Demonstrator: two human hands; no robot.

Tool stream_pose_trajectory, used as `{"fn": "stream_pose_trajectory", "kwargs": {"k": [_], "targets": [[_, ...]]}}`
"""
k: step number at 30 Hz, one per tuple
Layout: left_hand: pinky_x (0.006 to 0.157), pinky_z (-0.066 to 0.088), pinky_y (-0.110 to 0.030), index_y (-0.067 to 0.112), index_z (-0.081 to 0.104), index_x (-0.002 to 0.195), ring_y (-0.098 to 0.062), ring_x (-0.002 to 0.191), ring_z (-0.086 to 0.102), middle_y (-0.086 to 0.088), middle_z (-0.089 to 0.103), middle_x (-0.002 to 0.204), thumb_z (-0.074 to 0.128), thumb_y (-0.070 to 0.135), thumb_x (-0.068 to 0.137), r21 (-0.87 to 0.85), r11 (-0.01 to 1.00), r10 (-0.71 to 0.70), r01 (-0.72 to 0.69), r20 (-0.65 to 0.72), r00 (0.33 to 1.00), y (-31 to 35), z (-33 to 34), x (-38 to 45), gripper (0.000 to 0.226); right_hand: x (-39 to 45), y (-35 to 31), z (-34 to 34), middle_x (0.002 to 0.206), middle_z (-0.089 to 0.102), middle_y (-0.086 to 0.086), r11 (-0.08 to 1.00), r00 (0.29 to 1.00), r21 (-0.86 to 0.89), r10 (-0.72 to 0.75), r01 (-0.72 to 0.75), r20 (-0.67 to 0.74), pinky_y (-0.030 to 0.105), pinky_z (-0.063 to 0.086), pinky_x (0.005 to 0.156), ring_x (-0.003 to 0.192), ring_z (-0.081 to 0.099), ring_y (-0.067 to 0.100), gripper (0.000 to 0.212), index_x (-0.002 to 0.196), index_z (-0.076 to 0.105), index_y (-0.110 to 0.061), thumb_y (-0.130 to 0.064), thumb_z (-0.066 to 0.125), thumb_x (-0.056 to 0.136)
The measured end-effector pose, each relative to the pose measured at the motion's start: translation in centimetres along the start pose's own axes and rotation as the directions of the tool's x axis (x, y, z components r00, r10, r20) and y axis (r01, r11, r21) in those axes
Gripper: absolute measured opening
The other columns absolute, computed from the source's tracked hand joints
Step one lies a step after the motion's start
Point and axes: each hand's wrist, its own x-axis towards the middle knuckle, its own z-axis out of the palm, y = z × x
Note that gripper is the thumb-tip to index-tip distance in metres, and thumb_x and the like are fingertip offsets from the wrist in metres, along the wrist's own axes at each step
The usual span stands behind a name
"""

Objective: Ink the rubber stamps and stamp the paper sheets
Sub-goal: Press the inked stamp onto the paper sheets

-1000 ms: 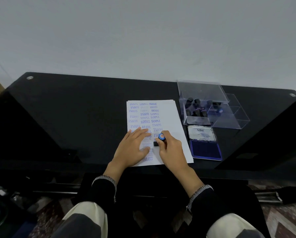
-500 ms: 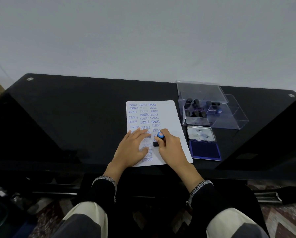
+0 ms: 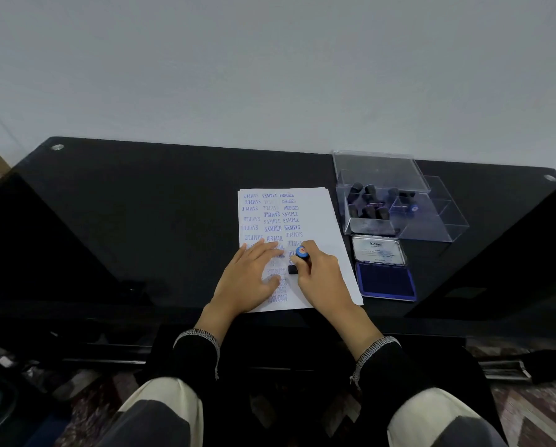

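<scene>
Here right fingers (image 3: 305,250) pinch the stamp (image 3: 297,261) on the paper (image 3: 318,221); left fingers (image 3: 263,250) lie flat.

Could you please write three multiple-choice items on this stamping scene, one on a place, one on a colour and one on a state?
1. Where does the ink pad lie?
A. On the table just right of the paper sheet
B. Inside the clear plastic box
C. On top of the sheet

2. What colour is the round cap of the stamp in the person's grip?
A. Green
B. Blue with a red centre
C. Yellow

3. What is the left hand doing?
A. Lifting a stamp from the box
B. Closing the ink pad lid
C. Lying flat, fingers spread, on the sheet

Answers:
1. A, since the open pad sits beside the sheet's right edge, in front of the box.
2. B, as the cap shows blue around a red middle above the right hand.
3. C, because the straight fingers rest on the printed paper.
</scene>
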Motion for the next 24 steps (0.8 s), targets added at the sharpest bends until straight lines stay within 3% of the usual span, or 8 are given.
{"fn": "stream_pose_trajectory", "kwargs": {"k": [6,12,19,24], "targets": [[0.117,-0.003,-0.024,0.028,0.043,0.141,-0.006,0.146,0.016,0.014,0.033,0.153,0.054,0.031,0.092,-0.005,1.000,0.004,-0.004,-0.001,1.000,-0.06,0.07,-0.03,0.051,-0.24,-0.16,0.30,0.075,0.054,0.005,0.999,1.000,-0.052,-0.016,0.016,-0.006,0.039,0.043,0.060,0.063,0.049,0.028,0.016,0.090,0.039,-0.018,-0.010,0.052,0.094],[0.117,-0.003,-0.025,0.028,0.043,0.141,-0.007,0.146,0.016,0.013,0.032,0.153,0.054,0.032,0.093,0.005,1.000,0.007,-0.007,0.007,1.000,-0.10,0.07,0.05,0.050,-0.34,0.08,0.19,0.068,0.047,-0.005,1.000,1.000,0.000,0.001,-0.001,-0.020,0.026,0.034,0.055,0.057,0.044,0.014,0.014,0.090,0.042,-0.017,-0.012,0.053,0.095],[0.116,-0.003,-0.024,0.029,0.042,0.142,-0.006,0.145,0.016,0.013,0.032,0.154,0.053,0.034,0.093,0.015,1.000,0.005,-0.005,0.008,1.000,-0.24,0.17,0.08,0.051,0.21,0.01,-0.08,0.064,0.044,-0.013,1.000,1.000,-0.003,0.018,-0.018,0.002,0.018,0.035,0.052,0.054,0.043,0.008,0.014,0.090,0.041,-0.019,-0.014,0.053,0.095],[0.117,-0.002,-0.025,0.028,0.041,0.143,-0.007,0.146,0.015,0.013,0.031,0.154,0.053,0.033,0.093,0.009,1.000,0.004,-0.004,0.017,1.000,-0.25,0.13,0.08,0.051,-0.18,0.07,0.07,0.065,0.046,-0.011,1.000,1.000,0.019,0.012,-0.012,-0.002,0.019,0.035,0.052,0.054,0.044,0.008,0.014,0.089,0.041,-0.018,-0.013,0.053,0.096]]}}
